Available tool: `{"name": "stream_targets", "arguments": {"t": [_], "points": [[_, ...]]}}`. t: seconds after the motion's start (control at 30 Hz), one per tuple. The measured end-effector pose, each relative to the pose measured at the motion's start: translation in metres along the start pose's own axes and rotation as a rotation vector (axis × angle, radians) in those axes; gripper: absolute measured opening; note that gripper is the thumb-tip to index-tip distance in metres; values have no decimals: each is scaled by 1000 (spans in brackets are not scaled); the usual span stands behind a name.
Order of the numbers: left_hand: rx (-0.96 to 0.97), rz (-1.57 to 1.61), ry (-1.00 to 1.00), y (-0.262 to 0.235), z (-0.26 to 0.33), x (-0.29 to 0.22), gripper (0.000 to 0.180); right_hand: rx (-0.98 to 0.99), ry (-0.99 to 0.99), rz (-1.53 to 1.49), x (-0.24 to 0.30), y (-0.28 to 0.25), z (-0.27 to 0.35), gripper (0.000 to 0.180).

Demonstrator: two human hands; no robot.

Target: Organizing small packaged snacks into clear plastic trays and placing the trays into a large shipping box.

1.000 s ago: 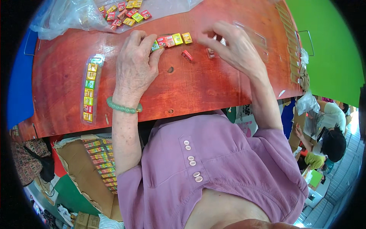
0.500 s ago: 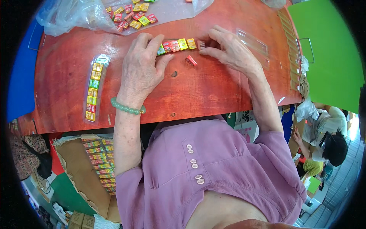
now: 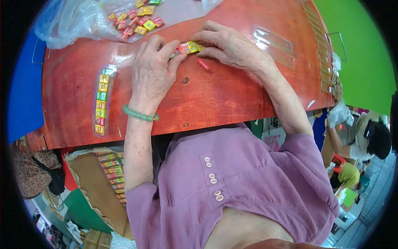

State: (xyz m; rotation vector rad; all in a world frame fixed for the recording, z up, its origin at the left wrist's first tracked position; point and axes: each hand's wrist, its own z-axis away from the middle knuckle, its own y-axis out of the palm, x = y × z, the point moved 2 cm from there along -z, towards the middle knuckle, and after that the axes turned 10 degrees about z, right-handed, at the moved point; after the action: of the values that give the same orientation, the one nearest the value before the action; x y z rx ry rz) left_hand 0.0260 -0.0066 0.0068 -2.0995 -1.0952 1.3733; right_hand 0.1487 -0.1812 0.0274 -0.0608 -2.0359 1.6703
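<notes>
A short row of small coloured boxes (image 3: pixel 185 48), red, yellow and green, lies on the red wooden table between my hands. My left hand (image 3: pixel 154 72), with a green bead bracelet at its wrist, has thumb and fingers closed around the left end of the row. At the other end, the fingers of my right hand (image 3: pixel 232 47) close on the yellow boxes and hide part of them. One loose red box (image 3: pixel 203 64) lies just below the row, touched by neither hand. To the left, a transparent plastic strip tray (image 3: pixel 107 120) holds several such boxes in a line.
Loose boxes (image 3: pixel 141 23) are heaped on a plastic bag (image 3: pixel 70 25) at the far left. Transparent trays (image 3: pixel 273 45) lie right of my right hand, with more (image 3: pixel 321 54) along the right edge. A carton (image 3: pixel 89 178) of filled strips stands below the table. Another person (image 3: pixel 369 135) is at lower right.
My right hand has moved left toward my left hand and now covers the row's right end. The row is pressed between both hands; the loose red box still lies below.
</notes>
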Motion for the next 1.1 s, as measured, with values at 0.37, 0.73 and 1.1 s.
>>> {"name": "stream_targets", "arguments": {"t": [0.37, 0.73, 1.1], "points": [[30, -49, 104, 7, -15, -27, 22, -116, 15, 112, -1, -4, 26, 27], [94, 69, 309, 96, -80, -118, 20, -243, 352, 192, -48, -76, 146, 23], [218, 133, 292, 147, -88, -123, 24, -288, 401, 194, -86, -63, 181, 25]]}}
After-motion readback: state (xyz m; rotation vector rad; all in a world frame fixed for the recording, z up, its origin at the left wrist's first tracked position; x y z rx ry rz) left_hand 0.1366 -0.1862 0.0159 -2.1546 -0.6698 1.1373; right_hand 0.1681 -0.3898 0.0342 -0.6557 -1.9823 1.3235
